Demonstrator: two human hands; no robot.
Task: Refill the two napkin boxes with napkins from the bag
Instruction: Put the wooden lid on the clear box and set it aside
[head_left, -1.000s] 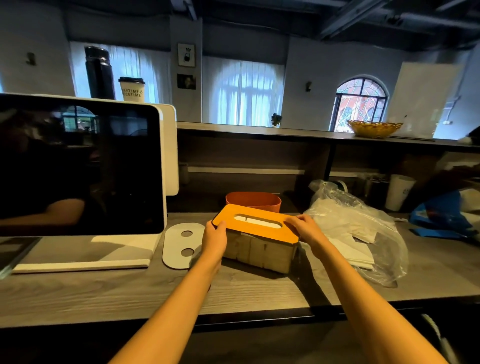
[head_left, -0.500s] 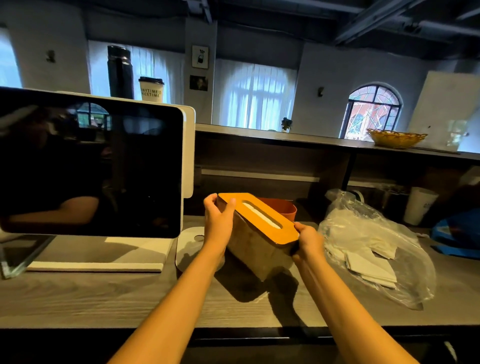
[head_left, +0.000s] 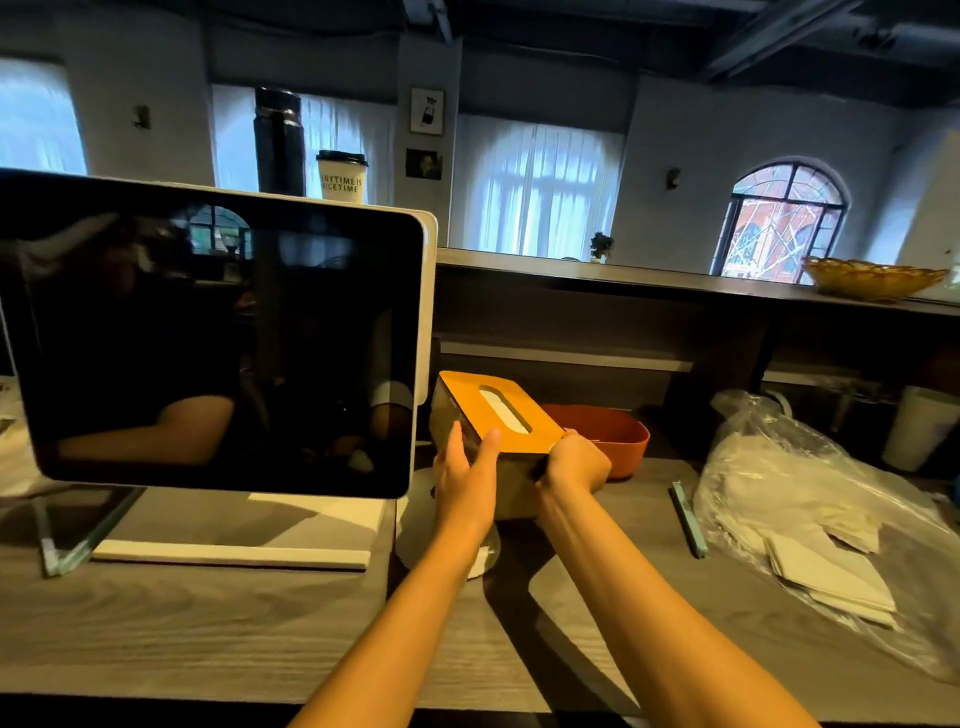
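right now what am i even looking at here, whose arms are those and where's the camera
There is no machine here. The camera sits on a person's head and looks forward and down, so the two bare arms are that person's own. Both hands hold a napkin box with an orange slotted lid, tilted up off the grey wooden counter. The left hand lies against its near side, fingers fairly straight; the right hand grips its corner. Behind the box stands a second, reddish-orange box with no lid on it. To the right lies a clear plastic bag holding white napkins. To the left stands a dark screen.
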